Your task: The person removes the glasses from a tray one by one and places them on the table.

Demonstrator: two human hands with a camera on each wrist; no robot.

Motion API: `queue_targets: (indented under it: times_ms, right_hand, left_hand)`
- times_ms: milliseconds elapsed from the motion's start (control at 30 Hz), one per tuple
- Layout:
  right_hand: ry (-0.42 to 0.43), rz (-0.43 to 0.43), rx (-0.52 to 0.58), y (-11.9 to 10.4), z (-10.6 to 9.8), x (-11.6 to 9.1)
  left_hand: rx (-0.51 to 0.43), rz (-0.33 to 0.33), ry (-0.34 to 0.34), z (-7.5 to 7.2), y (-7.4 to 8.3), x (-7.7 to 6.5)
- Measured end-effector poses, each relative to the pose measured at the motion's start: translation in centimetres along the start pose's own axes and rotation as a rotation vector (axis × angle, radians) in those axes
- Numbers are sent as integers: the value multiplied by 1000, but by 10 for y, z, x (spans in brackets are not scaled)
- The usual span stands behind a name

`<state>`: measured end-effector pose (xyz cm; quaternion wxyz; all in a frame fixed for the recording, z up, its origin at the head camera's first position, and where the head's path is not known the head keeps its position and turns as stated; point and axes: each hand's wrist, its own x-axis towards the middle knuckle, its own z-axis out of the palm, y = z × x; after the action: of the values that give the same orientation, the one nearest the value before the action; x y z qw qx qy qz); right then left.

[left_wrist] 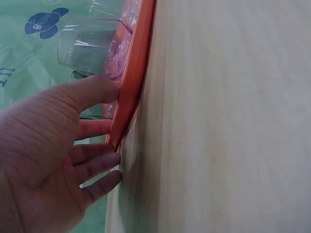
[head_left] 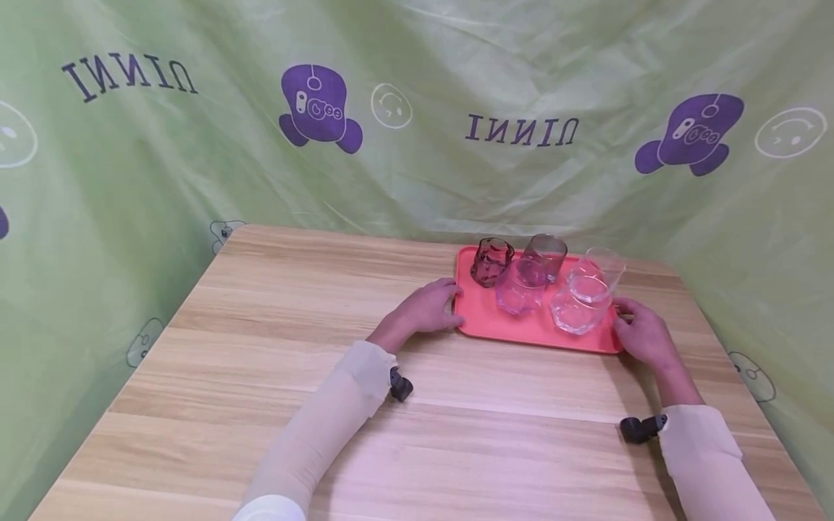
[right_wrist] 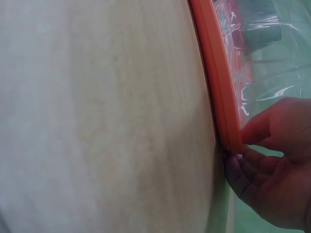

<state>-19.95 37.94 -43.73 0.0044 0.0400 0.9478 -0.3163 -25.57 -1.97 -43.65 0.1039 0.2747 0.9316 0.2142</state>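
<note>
A red tray (head_left: 498,329) lies on the table and carries several drinking glasses. My left hand (head_left: 430,307) is at its left side, with the thumb (left_wrist: 99,92) against the rim and the other fingers fairly straight and spread along the edge. At the opposite end my right hand (head_left: 645,333) pinches the tray's corner, thumb at the rim and fingers curled beneath. On the tray stand a dark wavy glass (head_left: 491,262), a grey glass (head_left: 547,253), a purplish faceted glass (head_left: 521,289), a clear faceted glass (head_left: 578,311) and a clear flared glass (head_left: 606,264).
The wooden table (head_left: 260,347) extends left of the tray and toward me. A green printed curtain (head_left: 417,174) hangs close behind the table's back edge and along both sides. Small black cameras (head_left: 400,385) are strapped at both sleeves.
</note>
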Motion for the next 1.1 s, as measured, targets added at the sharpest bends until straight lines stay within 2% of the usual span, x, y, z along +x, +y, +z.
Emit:
queue_targets:
  times_ms: [167,433,700,1100]
  right_hand:
    - [-2,-1,0,1,-2,-1]
    - [-14,56,51,2,-4,-3]
    - [-44,81,90,0,-6,-5]
    - [-53,115,117,-3,-4,-6]
  left_hand:
    - [31,-10,-5,-2,6,-2]
    - [54,-36,5,-2,13,-2]
    - [92,-17,42,2,8,1]
    - [83,-28,28,2,5,-4]
